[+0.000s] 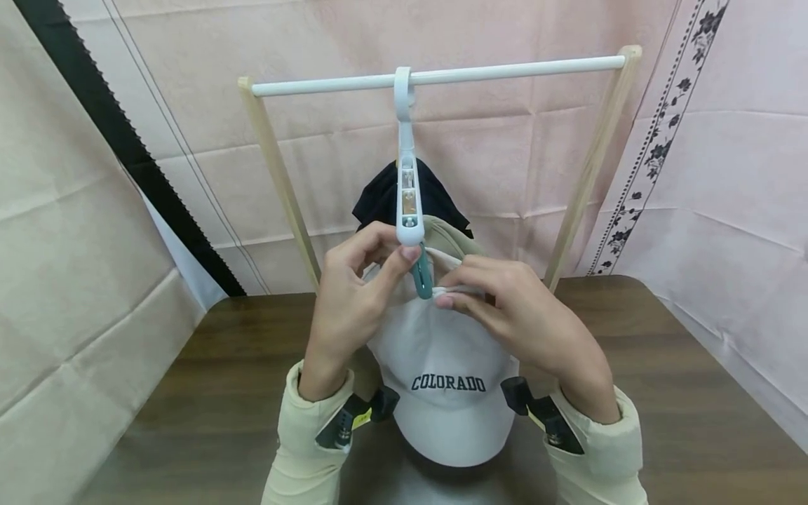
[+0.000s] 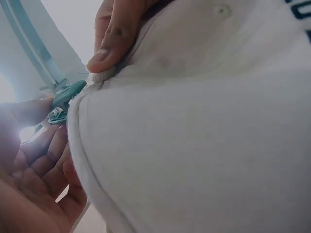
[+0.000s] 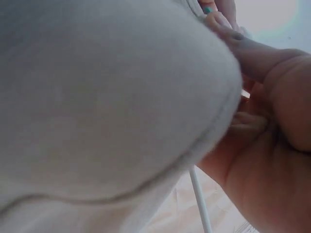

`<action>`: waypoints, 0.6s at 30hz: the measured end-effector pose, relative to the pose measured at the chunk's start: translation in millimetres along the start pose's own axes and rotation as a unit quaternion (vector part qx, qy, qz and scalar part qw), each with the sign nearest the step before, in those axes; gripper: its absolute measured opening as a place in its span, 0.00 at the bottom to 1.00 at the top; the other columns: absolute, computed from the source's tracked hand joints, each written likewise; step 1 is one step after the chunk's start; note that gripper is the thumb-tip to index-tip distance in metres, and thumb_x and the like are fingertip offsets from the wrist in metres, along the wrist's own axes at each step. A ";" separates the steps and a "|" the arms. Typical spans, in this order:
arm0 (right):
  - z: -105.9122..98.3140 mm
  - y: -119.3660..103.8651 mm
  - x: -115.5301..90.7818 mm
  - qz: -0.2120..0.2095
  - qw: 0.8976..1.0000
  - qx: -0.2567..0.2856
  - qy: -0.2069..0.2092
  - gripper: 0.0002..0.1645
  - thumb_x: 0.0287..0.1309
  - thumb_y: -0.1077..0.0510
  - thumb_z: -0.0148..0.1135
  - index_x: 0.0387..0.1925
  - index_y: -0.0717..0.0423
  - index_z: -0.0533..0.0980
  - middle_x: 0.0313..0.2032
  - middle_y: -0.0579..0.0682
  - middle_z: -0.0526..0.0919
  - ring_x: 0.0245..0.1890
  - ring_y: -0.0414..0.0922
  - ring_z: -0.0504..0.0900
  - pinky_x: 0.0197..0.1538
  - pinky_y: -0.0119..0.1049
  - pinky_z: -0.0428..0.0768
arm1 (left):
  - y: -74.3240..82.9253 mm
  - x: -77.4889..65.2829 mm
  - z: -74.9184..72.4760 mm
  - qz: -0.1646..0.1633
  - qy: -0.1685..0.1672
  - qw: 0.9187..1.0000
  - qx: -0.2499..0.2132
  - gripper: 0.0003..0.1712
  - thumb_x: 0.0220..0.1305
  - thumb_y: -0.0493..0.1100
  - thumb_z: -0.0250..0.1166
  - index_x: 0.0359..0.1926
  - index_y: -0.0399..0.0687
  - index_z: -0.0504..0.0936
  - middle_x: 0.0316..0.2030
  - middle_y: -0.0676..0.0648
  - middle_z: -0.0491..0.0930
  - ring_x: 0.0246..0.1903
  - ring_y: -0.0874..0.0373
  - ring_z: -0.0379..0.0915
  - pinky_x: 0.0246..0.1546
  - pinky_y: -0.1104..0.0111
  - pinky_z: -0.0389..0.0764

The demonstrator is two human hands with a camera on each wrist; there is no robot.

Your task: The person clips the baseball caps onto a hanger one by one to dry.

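Observation:
A white cap [image 1: 445, 344] with COLORADO lettering hangs brim down between the two hands. Thumb and fingers of my left hand [image 1: 350, 298] pinch the teal clip [image 1: 421, 275] at the lower end of a pale hanger [image 1: 407, 175]. My right hand [image 1: 527, 308] pinches the cap's edge just right of the clip. In the left wrist view, the clip's tip [image 2: 73, 92] meets the rim of the cap [image 2: 189, 150], close by the right thumb [image 2: 107, 56]. The cap's crown [image 3: 112, 107] fills much of the right wrist view and covers part of the right hand.
The hanger hooks over a white rod [image 1: 517, 71] between wooden posts [image 1: 590, 172]. Behind the white cap hang an olive cap [image 1: 451, 235] and a black cap [image 1: 435, 193]. Below is a dark wooden table [image 1: 208, 414], with pale cloth [image 1: 505, 154] behind it.

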State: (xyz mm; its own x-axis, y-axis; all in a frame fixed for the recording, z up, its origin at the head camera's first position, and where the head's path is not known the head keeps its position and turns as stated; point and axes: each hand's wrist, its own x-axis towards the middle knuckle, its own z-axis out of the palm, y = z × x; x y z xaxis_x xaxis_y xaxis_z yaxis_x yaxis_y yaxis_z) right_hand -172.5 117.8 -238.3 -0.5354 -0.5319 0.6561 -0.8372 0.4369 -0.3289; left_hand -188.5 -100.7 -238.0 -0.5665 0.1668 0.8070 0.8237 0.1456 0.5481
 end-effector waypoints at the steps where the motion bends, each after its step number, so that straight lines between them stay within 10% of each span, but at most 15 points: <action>1: -0.3 -0.9 -0.1 0.008 1.000 0.000 0.006 0.04 0.66 0.62 0.71 0.40 0.50 0.87 0.34 0.39 0.83 0.34 0.35 0.77 0.38 0.33 0.78 | -0.3 0.0 0.1 -0.001 0.002 1.000 0.002 0.06 0.72 0.34 0.67 0.44 0.33 0.85 0.34 0.43 0.85 0.34 0.54 0.79 0.45 0.64 0.78; 18: 7.0 -1.4 5.6 0.012 0.999 0.030 0.042 0.05 0.67 0.65 0.69 0.42 0.57 0.85 0.36 0.43 0.81 0.37 0.39 0.76 0.40 0.32 0.76 | -3.2 0.2 -2.2 -0.015 -0.010 1.000 -0.013 0.05 0.72 0.31 0.65 0.45 0.31 0.84 0.37 0.41 0.86 0.37 0.53 0.84 0.53 0.60 0.81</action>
State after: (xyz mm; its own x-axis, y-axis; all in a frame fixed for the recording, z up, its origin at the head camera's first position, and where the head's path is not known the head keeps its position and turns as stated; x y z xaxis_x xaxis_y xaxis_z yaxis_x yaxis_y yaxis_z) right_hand -175.2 109.1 -238.9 -0.5470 -0.4577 0.7009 -0.8303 0.4032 -0.3846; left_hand -191.2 -103.2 -239.1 -0.5914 0.1828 0.7853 0.8063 0.1246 0.5782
